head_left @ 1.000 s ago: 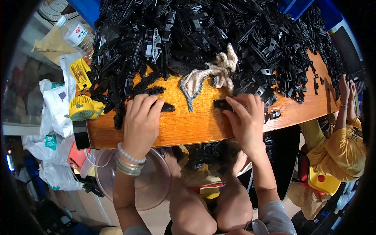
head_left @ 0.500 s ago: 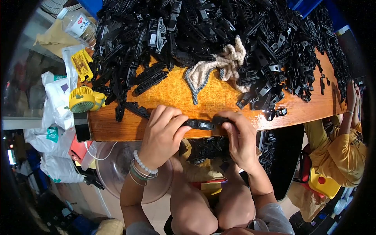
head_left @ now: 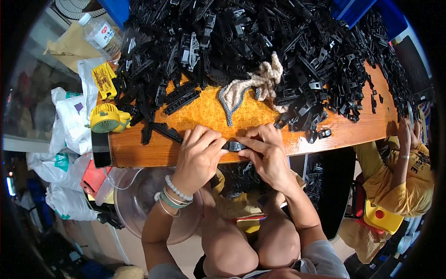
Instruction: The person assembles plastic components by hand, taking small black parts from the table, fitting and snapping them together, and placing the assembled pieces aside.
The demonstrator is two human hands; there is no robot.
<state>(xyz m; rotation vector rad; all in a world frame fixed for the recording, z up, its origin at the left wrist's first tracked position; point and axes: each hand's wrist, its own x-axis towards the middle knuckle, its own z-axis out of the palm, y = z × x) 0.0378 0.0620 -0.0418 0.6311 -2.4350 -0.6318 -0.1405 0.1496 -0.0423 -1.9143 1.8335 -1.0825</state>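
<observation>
A narrow black plastic part (head_left: 234,146) lies between my two hands, just above the table's near edge. My left hand (head_left: 200,156), with beads and bangles at the wrist, grips its left end between thumb and fingers. The right end is pinched by my right hand (head_left: 268,158), its thumb below and fingers on top. Only a short middle stretch shows; the fingers cover the ends. Another long black part (head_left: 167,132) rests on the wood beside my left hand. Beyond them a beige cloth with a grey-checked edge (head_left: 230,100) is crumpled on the tabletop (head_left: 204,111).
A large heap of black plastic parts (head_left: 260,32) covers the table's far side. At left are a yellow fan (head_left: 106,118), a phone (head_left: 101,149) and a plastic bottle (head_left: 102,37). Below stands a clear basin (head_left: 134,204). A co-worker in yellow (head_left: 399,176) sits at right.
My right hand has moved left, close to my left hand, and its fingers now press on the black part. Less of the part shows between them. The whole view has shifted slightly.
</observation>
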